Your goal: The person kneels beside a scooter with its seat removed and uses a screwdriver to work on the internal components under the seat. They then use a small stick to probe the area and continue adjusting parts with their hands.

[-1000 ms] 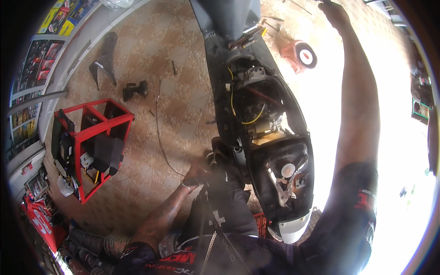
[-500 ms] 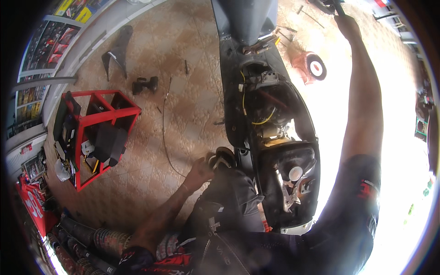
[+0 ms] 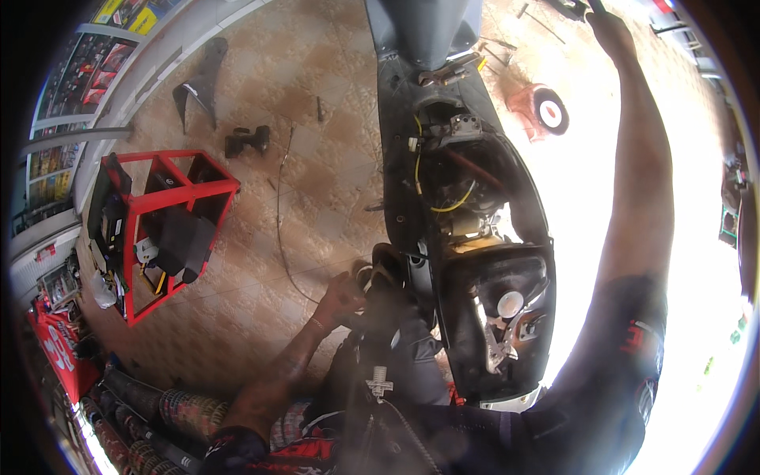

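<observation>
At the upper right, my right arm is stretched far forward. My right hand (image 3: 611,36) is closed round a dark handlebar grip (image 3: 595,6), cut off by the top of the picture. My left hand (image 3: 342,299) is low, left of the scooter, beside a dark shoe (image 3: 386,265) by my bent leg; its fingers are loosely spread, with nothing visible in them. The scooter body (image 3: 400,198) is stripped of its seat. Its inside shows a yellow hose (image 3: 455,204), metal engine parts (image 3: 469,226) and a black compartment (image 3: 467,273) with a white round cap (image 3: 509,304).
A red tool rack (image 3: 186,194) stands on the tiled floor to the left. A thin cable (image 3: 282,229), a dark power tool (image 3: 247,142) and a dark panel (image 3: 204,83) lie nearby. A red object with a wheel (image 3: 550,113) is right of the scooter. Stacked tyres (image 3: 186,416) are lower left.
My right hand and the handlebar grip have moved slightly up and to the right. My left hand stays beside the shoe, and the view has shifted a little.
</observation>
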{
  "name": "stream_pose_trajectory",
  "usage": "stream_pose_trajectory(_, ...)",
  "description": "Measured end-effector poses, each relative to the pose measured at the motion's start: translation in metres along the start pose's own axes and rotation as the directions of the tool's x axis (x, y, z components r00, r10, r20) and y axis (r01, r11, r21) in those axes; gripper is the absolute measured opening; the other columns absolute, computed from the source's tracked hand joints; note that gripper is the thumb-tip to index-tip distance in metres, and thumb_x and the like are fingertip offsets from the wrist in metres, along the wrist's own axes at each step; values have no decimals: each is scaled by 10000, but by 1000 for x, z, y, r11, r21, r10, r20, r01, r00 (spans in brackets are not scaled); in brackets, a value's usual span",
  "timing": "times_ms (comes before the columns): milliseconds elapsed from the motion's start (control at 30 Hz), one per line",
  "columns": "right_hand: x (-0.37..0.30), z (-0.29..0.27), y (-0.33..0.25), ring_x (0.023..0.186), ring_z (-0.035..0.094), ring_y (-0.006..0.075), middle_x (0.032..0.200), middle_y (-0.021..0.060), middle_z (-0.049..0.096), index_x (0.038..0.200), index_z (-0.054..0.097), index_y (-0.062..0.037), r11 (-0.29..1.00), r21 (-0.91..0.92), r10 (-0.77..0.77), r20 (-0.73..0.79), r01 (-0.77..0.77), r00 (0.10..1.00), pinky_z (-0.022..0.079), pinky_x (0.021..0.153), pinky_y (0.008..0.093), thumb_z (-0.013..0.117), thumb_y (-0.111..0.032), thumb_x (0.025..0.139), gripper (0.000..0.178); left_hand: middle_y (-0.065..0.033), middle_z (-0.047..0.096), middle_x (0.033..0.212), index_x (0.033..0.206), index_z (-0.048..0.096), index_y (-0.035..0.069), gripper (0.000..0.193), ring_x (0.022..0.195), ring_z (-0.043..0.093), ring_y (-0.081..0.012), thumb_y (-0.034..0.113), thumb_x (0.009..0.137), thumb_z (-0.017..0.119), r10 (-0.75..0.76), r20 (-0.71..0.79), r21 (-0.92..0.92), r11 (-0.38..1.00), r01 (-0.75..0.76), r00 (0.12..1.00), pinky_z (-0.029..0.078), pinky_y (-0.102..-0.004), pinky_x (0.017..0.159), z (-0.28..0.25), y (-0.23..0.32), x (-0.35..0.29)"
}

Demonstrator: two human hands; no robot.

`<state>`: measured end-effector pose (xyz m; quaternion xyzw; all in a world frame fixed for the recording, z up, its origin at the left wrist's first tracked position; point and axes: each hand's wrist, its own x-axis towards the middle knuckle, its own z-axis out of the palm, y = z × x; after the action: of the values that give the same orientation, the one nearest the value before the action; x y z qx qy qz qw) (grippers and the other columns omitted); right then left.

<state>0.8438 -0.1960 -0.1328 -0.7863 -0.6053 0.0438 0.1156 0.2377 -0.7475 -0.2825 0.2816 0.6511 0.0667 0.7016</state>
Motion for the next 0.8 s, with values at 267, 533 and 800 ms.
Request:
stream_pose_trajectory(267, -2, -7, -12, 731, 569, 251, 819, 125, 618, 973, 681, -28, 980, 196, 40, -18, -36, 999, 428, 644, 389, 621, -370, 893, 356, -196, 555, 1288, 1526, 254, 66, 932, 1143, 574, -238, 287, 815, 814, 27, 9, 44, 999, -27, 1000, 476, -369, 986, 1, -14, 17)
stream_pose_trajectory(533, -33, -23, -52, 388, 449, 144, 526, 21, 507, 773, 699, -22, 937, 296, 180, 41, -184, 983, 345, 364, 319, 711, -316, 910, 325, -9, 588, 784, 1530, 242, 79, 875, 754, 575, -96, 200, 864, 797, 205, 50, 113, 971, -210, 977, 492, -281, 754, 1, -22, 22)
stream_pose_trajectory(800, -42, -15, -51, 665, 682, 344, 695, 182, 677, 902, 736, -19, 996, -58, -79, -245, 67, 966, 526, 612, 449, 675, -390, 903, 377, -54, 578, 963, 1516, 256, 59, 874, 857, 592, -132, 224, 854, 804, 222, 60, 21, 975, -223, 973, 512, -297, 782, -5, -26, 22)
